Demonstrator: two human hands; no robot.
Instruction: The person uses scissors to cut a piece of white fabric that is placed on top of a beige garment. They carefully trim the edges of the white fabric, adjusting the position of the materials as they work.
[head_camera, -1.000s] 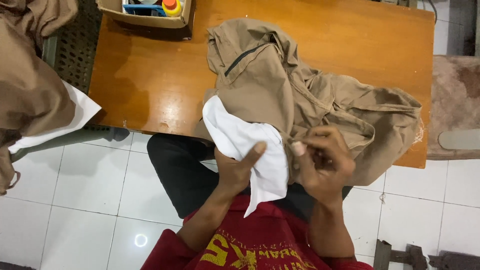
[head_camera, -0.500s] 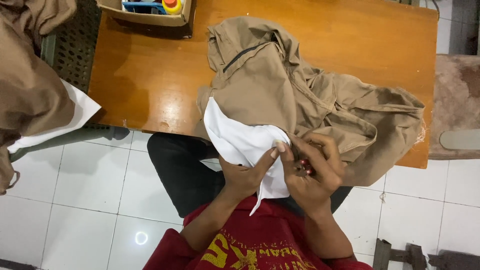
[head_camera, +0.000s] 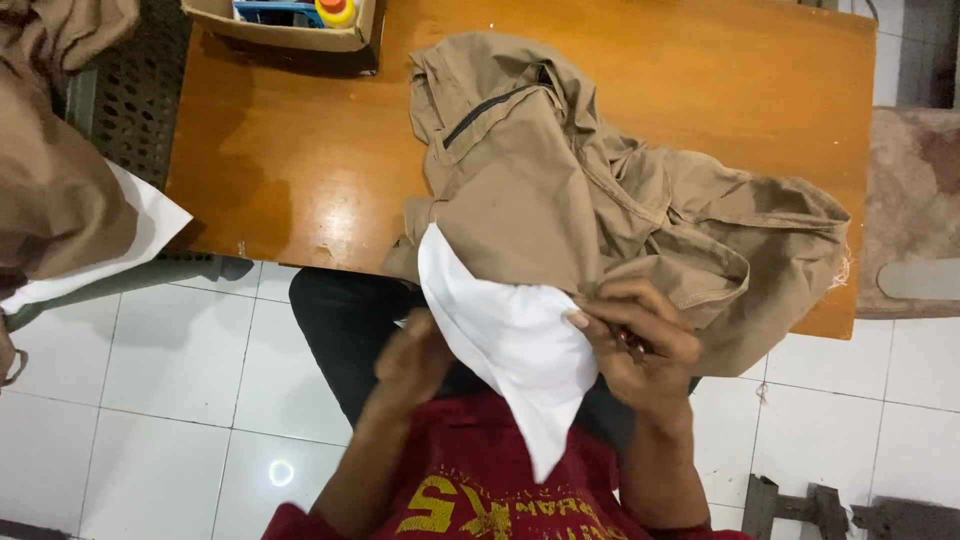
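Note:
A tan garment (head_camera: 560, 190) with a dark zipper lies bunched on the wooden table (head_camera: 300, 170) and hangs over its near edge. A white lining piece (head_camera: 510, 345) attached to it drapes down over my lap. My left hand (head_camera: 412, 362) sits at the lining's left edge, fingers curled and partly hidden behind the white cloth. My right hand (head_camera: 640, 345) presses against the lining's right edge where it meets the tan fabric. It pinches a small dark reddish tool (head_camera: 630, 343), mostly hidden by the fingers.
A cardboard box (head_camera: 290, 25) with a yellow bottle and blue items stands at the table's far left. A pile of tan cloth (head_camera: 50, 190) on a white sheet (head_camera: 150, 220) is at the left. A padded seat (head_camera: 915, 210) and metal parts (head_camera: 800, 505) are at the right.
My left hand has slid from the top of the white lining to its left side, partly behind it. The lining now hangs spread over my lap. My right hand stays at the seam.

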